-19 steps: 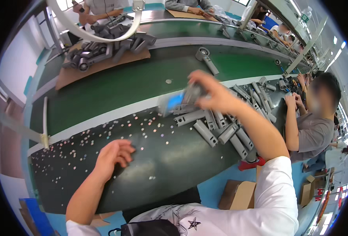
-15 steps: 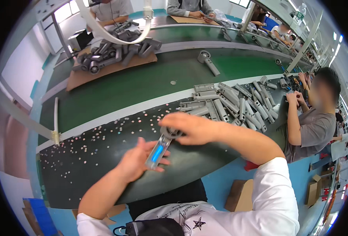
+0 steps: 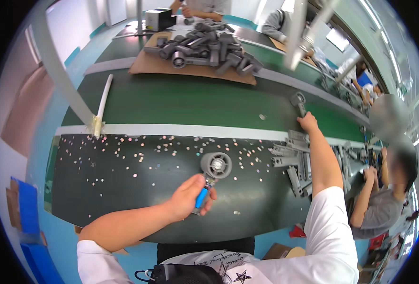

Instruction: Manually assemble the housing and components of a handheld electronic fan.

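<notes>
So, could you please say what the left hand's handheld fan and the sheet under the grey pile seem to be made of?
Handheld fan: probably moulded plastic, satin grey, judging by its smooth, evenly coloured surface. Sheet: likely cardboard, matte brown, since it looks thin and dull.

white walls stand around a blue floor.

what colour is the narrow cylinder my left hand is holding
The narrow cylinder is bright blue, best seen in the head view.
</notes>
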`<state>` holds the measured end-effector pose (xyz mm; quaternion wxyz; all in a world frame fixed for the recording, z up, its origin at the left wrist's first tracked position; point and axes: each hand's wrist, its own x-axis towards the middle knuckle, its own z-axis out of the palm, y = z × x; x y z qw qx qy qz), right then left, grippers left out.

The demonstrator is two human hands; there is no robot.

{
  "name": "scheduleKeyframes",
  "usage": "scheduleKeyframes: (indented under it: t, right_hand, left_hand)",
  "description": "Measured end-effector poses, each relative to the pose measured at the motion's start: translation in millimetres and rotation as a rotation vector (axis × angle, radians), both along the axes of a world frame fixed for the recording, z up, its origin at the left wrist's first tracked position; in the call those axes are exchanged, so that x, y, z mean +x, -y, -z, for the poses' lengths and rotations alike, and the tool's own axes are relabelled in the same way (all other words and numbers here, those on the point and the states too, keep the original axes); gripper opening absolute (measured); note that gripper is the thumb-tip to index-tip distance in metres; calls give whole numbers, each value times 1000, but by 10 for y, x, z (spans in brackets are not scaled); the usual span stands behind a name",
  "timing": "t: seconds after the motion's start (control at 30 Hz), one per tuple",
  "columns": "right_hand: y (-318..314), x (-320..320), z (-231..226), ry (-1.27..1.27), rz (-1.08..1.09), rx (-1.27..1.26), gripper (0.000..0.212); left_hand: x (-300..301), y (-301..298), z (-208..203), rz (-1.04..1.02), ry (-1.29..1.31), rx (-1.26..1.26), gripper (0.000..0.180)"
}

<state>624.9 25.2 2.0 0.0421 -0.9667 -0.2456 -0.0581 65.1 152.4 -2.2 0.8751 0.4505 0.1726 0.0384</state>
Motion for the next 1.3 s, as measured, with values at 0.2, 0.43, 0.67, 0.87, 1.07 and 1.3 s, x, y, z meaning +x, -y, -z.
scheduleKeyframes:
  t: [0.2, 0.43, 0.67, 0.87, 1.07, 1.3]
  right_hand:
    - [-1324, -455, -298, 36, -498, 548, 53]
    - [-3650, -1811, -774, -124, -698, 487, 49]
    - [-4048, -1684, -590, -389, -509, 816, 39]
    - [-1824, -2443, -569, -777, -639, 773, 19]
    - [508, -3529, -112, -582, -646, 634, 12]
    - [916, -2942, -232, 55, -478, 671, 20]
  left_hand:
    - [9, 11, -61, 87, 34, -34, 38]
    - [-16, 43, -3, 90, 87, -125, 39]
    - [-56, 39, 2, 176, 80, -165, 40]
    - [-38, -33, 7, 79, 116, -55, 41]
    - [63, 1, 15, 2, 84, -30, 58]
    - [-152, 186, -169, -107, 58, 109, 53]
